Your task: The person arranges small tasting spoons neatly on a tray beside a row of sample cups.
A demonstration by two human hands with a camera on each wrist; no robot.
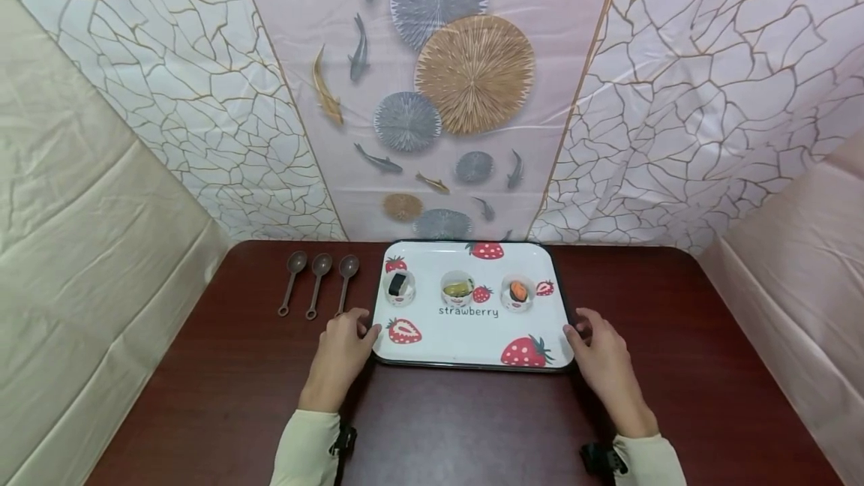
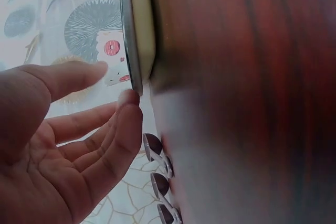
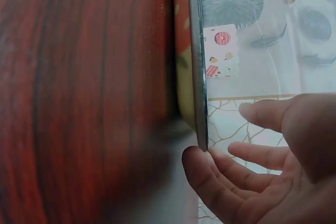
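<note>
The strawberry-print tray (image 1: 459, 345) lies flat on the dark wood-grain surface (image 1: 466, 426), directly between the 2 hands, its long axis running left to right, from 1 hand to the other. The left hand (image 1: 340, 351) is at the left short side and the right hand (image 1: 603, 357) at the right, both by the near half; neither is clearly nearer. In the wrist views, each thumb stands apart from the fingers, whose tips appear to meet the tray's edge; neither hand is clamped on it.

On the tray, 3 small cups, the left cup (image 1: 400, 303), middle cup (image 1: 457, 304) and right cup (image 1: 517, 307), form a row along that axis, each holding a sushi-like piece. Left of the tray are 3 measuring spoons (image 1: 322, 265); whether the left hand touches the closest handle, I cannot tell.
</note>
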